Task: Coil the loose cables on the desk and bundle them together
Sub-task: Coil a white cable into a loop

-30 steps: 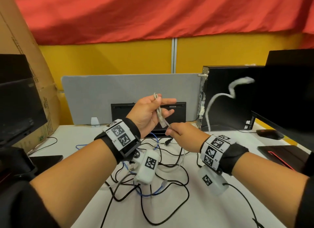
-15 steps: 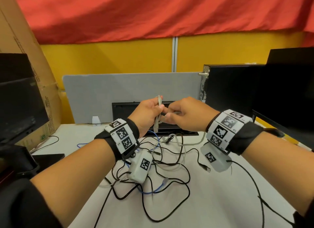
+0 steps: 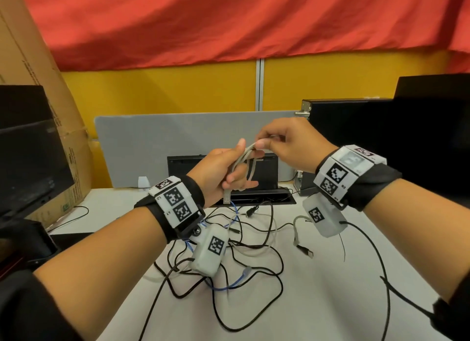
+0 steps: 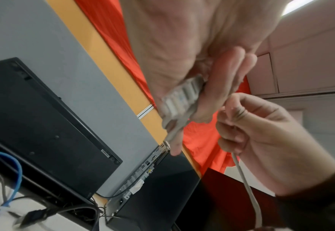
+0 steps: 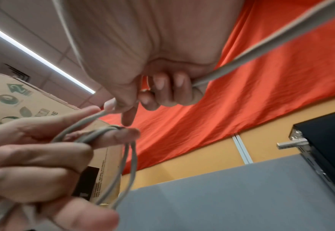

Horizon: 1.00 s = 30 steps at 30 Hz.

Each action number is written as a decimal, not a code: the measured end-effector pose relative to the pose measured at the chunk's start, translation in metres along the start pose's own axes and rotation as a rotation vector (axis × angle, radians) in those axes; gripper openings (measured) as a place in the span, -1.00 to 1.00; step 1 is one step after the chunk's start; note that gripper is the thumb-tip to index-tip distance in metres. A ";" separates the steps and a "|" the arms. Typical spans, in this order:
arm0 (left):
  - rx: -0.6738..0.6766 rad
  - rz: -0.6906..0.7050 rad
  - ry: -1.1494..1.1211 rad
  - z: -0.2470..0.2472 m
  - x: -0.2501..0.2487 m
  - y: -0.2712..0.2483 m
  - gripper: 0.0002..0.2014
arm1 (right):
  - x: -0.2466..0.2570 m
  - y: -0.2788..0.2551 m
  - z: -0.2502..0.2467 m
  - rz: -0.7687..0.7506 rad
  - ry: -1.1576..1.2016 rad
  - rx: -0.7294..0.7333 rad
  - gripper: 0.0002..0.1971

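The person is winding a thin pale grey rubbery cable (image 3: 243,160) into loops, mid-frame in the head view and held up above the white desk (image 3: 318,302). To do this bit well, each new turn probably wants to be about the same size as the ones already gathered, laid in flat so it isn't twisting, with the free length fed through under light tension rather than yanked out of the mess below. The left hand (image 3: 223,172) is sitting centre frame, fingers curled round the gathered loops, with the cable's clear plastic plug (image 4: 180,96) poking out under the palm in the left wrist view. The right hand (image 3: 287,147) is just up and right of it, nearly touching, thumb and forefinger pinching the running strand and the other fingers folded over it; the right wrist view is showing that strand trailing off toward the upper right. Lower centre, the tangle of thin black cables (image 3: 254,277) and a thin blue cable (image 3: 229,286) are lying on the desk, uncoiled, so there's plenty left to bundle.
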State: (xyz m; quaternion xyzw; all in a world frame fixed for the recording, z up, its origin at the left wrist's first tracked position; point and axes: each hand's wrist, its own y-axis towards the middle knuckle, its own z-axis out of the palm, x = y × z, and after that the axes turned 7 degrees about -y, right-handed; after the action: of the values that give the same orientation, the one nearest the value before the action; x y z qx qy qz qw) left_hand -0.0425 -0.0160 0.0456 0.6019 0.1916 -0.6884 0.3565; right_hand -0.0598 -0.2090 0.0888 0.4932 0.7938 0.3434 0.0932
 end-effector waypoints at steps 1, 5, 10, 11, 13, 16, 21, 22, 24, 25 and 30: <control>0.017 0.000 -0.031 0.000 -0.001 -0.001 -0.46 | -0.003 0.000 0.001 0.013 0.019 -0.020 -0.88; 0.058 0.031 -0.160 0.003 -0.003 -0.003 -0.51 | -0.010 -0.004 0.007 0.078 0.093 -0.010 -0.82; 0.057 0.025 -0.280 0.004 -0.002 -0.004 -0.57 | -0.007 -0.009 0.014 0.143 0.124 0.028 -0.76; 0.059 0.024 -0.303 0.004 -0.002 -0.004 -0.58 | -0.007 -0.010 0.015 0.152 0.117 0.036 -0.75; 0.070 0.029 -0.349 0.005 -0.003 -0.006 -0.57 | -0.005 -0.012 0.017 0.169 0.080 0.064 -0.72; 0.084 0.067 -0.396 0.010 -0.006 -0.007 -0.55 | -0.002 -0.015 0.023 0.211 0.017 0.122 -0.71; 0.017 0.176 -0.471 0.020 -0.020 -0.002 -0.63 | 0.001 -0.021 0.033 0.242 -0.182 0.376 -0.81; -0.004 0.197 -0.465 0.020 -0.022 -0.001 -0.67 | 0.002 -0.023 0.035 0.234 -0.202 0.412 -0.81; -0.060 0.232 -0.457 0.021 -0.024 0.003 -0.71 | 0.007 -0.027 0.039 0.206 -0.200 0.420 -0.84; -0.087 0.250 -0.451 0.022 -0.023 0.005 -0.74 | 0.009 -0.029 0.041 0.194 -0.182 0.417 -0.85; -0.172 0.305 -0.330 0.017 -0.014 0.012 -0.88 | 0.018 -0.033 0.049 0.159 -0.080 0.473 -0.81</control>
State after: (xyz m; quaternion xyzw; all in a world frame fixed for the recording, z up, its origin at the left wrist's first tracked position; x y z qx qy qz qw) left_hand -0.0450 -0.0321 0.0650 0.4708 0.0954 -0.6968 0.5327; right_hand -0.0687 -0.1806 0.0350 0.5754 0.8064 0.1347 -0.0206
